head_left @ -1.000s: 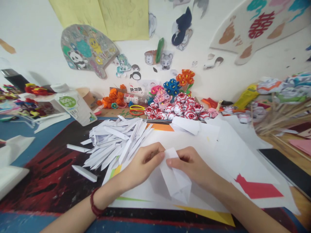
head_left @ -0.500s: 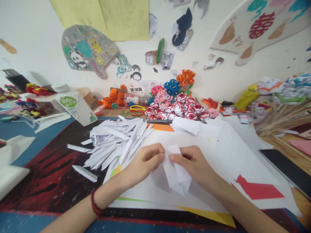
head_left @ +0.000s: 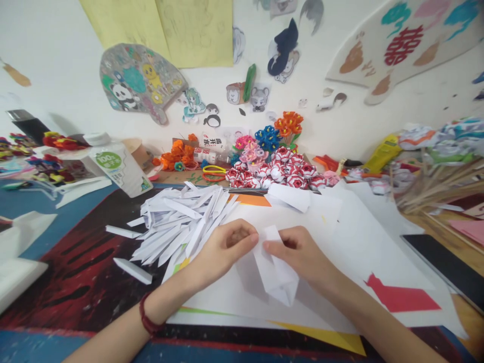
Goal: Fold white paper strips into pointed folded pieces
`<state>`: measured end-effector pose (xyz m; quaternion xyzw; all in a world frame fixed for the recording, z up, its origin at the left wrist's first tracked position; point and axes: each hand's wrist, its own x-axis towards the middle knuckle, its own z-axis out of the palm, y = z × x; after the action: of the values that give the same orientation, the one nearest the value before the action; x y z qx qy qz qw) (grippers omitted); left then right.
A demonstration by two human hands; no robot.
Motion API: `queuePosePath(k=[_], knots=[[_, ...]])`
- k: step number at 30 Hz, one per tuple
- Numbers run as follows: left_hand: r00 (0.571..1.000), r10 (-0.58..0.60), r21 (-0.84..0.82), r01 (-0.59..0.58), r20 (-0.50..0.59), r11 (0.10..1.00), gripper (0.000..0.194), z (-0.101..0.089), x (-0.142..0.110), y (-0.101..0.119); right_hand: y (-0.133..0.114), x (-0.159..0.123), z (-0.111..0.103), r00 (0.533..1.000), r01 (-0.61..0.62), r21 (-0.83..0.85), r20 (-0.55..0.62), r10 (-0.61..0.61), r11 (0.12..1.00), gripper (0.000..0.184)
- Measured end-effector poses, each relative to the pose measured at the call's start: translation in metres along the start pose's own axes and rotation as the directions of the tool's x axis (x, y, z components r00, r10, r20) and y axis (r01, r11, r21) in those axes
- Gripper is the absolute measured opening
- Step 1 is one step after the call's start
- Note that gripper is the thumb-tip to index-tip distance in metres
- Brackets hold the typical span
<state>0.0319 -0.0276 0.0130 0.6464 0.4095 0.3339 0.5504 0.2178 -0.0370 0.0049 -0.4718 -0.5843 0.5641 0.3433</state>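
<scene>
A folded piece of white paper, tapering to a point at its near end, is held above white sheets in the middle of the table. My right hand grips its right side, the thumb pressed on top and the other fingers behind. My left hand pinches the paper's left edge between thumb and fingertips, the rest of the fingers curled. A dark red band circles the left wrist. Left of my hands lies a heap of folded white paper strips, with two strips lying apart from it.
White sheets spread under my hands, with a red paper scrap on them. A black phone lies at right. Behind are red-and-white paper flowers, and a white bottle leans at left.
The left hand has shifted slightly up, its fingers more arched at the paper's edge. The right hand and the paper stay almost in place. The view has tilted slightly.
</scene>
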Motion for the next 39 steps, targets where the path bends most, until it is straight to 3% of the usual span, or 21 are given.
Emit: queuePosePath(k=[5,9,12,14,18,20,24,31,36,39], knots=[[0.999,-0.027,-0.079,0.029,0.030,0.996,0.020,-0.002,-0.001,-0.001,-0.002,-0.002,0.002,0.995,-0.028,0.042,0.099,0.024,0.999,0.031],[0.993,-0.036,-0.169,0.017,-0.108,0.985,0.020,-0.005,0.002,-0.003,-0.002,0.000,0.001,1.000,-0.026,0.275,0.005,0.026,0.961,0.035],[0.981,-0.071,-0.287,0.016,-0.182,0.958,0.022,-0.006,0.006,-0.004,0.001,0.003,-0.001,0.998,-0.001,0.459,-0.052,0.027,0.889,0.026],[0.980,-0.106,-0.356,0.040,-0.166,0.934,0.020,-0.005,0.007,-0.005,0.004,0.005,-0.001,0.997,-0.014,0.440,-0.059,0.045,0.898,0.016],[0.984,-0.149,-0.417,0.094,-0.100,0.904,0.017,0.001,0.004,-0.006,0.006,0.006,0.005,0.994,-0.099,0.329,0.081,0.076,0.939,0.026],[0.988,-0.140,-0.391,0.102,-0.071,0.915,0.019,0.004,0.003,-0.006,0.006,0.007,0.008,0.995,-0.070,0.272,0.088,0.047,0.960,0.033],[0.992,-0.129,-0.290,0.123,-0.002,0.949,0.022,0.005,0.002,-0.011,0.008,0.009,0.006,0.999,-0.025,0.183,-0.017,0.029,0.983,0.034],[0.983,-0.184,-0.172,0.178,-0.020,0.969,0.030,0.004,0.004,-0.011,0.007,0.010,0.000,0.997,-0.017,0.144,-0.078,0.028,0.989,0.033],[0.981,-0.183,-0.099,0.189,0.063,0.977,0.028,0.010,0.001,-0.008,0.006,0.011,0.002,1.000,0.009,0.155,0.000,-0.009,0.988,0.040],[0.991,-0.133,0.110,0.130,0.013,0.985,0.027,0.009,0.000,-0.014,0.009,0.012,0.000,1.000,-0.001,0.134,-0.008,0.002,0.991,0.043]])
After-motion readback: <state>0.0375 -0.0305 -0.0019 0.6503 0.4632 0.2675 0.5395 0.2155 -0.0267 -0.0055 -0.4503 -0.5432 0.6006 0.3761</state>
